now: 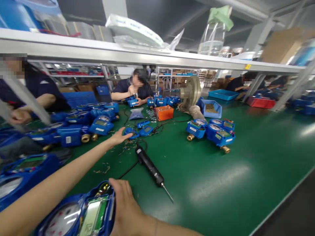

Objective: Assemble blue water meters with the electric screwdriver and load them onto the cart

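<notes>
At the bottom, an uncovered blue water meter (64, 216) shows a round dial, a green circuit board with a small display, and some wires. My right hand (128, 206) is closed around its right side, with part of the fingers hidden. My left arm stretches over the meter, and my left hand (118, 137) is open, thumb and fingers apart, at the edge of a blue plastic cover (133, 134). Whether it touches the cover I cannot tell. Two similar covers (146, 130) lie just beyond. A black electric screwdriver (150, 166) rests on the green table, bit toward me.
Many blue meters (71, 134) crowd the left side; several more (220, 135) stand right of centre. Behind are an orange bin (164, 113), a bag of small parts (136, 113), a blower (192, 91) and a blue bin (211, 109). A shelf (147, 57) crosses overhead. Co-workers sit opposite.
</notes>
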A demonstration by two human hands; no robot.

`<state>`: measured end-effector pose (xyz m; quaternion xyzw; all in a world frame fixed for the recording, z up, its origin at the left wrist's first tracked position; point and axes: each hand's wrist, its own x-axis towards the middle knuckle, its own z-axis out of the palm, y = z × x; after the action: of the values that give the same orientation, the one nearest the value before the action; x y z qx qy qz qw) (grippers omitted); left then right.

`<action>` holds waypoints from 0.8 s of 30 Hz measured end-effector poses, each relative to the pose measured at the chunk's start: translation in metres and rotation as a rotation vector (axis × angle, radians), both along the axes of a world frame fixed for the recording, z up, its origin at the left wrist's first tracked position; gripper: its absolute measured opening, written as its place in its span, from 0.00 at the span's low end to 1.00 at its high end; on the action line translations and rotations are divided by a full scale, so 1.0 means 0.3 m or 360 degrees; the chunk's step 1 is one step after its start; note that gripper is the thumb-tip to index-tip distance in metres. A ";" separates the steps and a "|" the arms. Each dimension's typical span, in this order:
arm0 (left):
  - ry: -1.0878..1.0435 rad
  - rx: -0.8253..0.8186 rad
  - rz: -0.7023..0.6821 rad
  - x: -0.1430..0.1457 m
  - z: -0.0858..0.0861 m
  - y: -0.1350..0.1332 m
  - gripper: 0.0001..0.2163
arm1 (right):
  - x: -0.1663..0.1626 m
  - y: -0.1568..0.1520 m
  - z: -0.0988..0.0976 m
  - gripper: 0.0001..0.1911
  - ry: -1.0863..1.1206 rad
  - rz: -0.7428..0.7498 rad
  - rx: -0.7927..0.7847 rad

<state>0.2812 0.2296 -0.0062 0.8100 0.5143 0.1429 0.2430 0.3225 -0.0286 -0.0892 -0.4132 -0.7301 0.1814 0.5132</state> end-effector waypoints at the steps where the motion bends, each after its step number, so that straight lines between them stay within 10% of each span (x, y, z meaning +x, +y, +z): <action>1: 0.0021 -0.0044 -0.0012 -0.011 -0.002 0.004 0.42 | 0.007 -0.010 0.017 0.74 0.0022 0.0022 -0.0009; 12: -0.0228 -0.0747 -0.0607 -0.464 0.258 -0.400 0.28 | 0.029 -0.046 0.076 0.67 0.0019 0.0137 -0.0319; 18: -0.0583 -0.1156 -0.0098 -0.675 0.080 -0.674 0.30 | 0.035 -0.041 0.081 0.66 0.0034 0.0181 -0.0354; 24: -0.1155 -0.0974 0.0415 -0.712 -0.025 -0.858 0.30 | 0.025 -0.083 0.051 0.57 0.0091 -0.0104 -0.0465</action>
<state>0.0676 -0.0279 -0.0135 0.5282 0.5119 0.2874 0.6135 0.3299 -0.0536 -0.0740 -0.5016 -0.6672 0.2807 0.4737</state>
